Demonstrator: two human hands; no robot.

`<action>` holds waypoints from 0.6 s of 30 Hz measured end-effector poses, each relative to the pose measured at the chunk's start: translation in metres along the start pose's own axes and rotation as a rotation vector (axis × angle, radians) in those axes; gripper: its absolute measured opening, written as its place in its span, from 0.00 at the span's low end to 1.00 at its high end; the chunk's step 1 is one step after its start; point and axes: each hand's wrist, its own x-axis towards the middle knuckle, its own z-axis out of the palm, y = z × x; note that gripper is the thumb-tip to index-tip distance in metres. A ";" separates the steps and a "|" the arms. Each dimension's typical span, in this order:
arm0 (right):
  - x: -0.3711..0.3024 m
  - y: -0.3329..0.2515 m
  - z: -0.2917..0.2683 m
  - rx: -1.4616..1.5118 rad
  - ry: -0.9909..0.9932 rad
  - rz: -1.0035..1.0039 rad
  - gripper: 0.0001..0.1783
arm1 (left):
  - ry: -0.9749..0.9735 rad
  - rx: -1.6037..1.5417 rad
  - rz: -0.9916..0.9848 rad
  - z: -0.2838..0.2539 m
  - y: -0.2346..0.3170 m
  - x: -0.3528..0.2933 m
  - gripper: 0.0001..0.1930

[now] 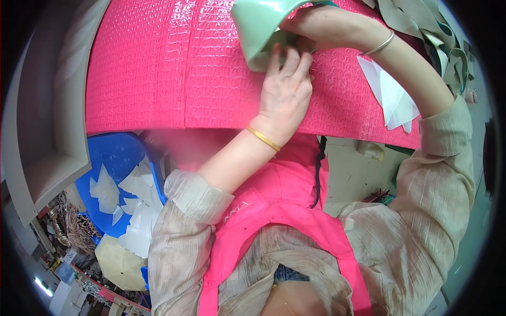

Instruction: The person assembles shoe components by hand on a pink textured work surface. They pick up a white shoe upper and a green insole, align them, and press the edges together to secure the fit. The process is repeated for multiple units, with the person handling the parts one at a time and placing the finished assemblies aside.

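A glossy light-green sheet [263,21], leather-like and bent into a fold, stands over the pink table at the top middle. My left hand [287,87] reaches up to its lower edge, fingers bent against the sheet and fingertips partly inside the fold. From the upper right comes my right hand [319,29], curled at the fold's opening close to my left fingertips. It seems to grip the same sheet, though its fingertips are largely hidden. A darker teal edge shows above my right hand.
Pink quilted, shiny covering lies over the table [147,68]. White paper-like pieces [390,95] rest near its right edge. Green-grey strips [448,34] heap at the far right. A blue bin [113,152] with white scraps stands below left, beside a grey shelf [52,105].
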 end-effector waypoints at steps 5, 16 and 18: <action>-0.004 0.003 -0.002 0.954 0.012 0.317 0.19 | -0.144 -0.235 -0.103 0.000 0.001 0.004 0.20; -0.003 -0.012 0.002 0.745 -0.070 0.443 0.13 | -0.067 -0.008 -0.059 0.015 0.012 0.021 0.18; -0.005 0.008 -0.022 0.562 0.004 0.353 0.13 | -0.004 -0.036 -0.052 0.020 0.011 0.019 0.18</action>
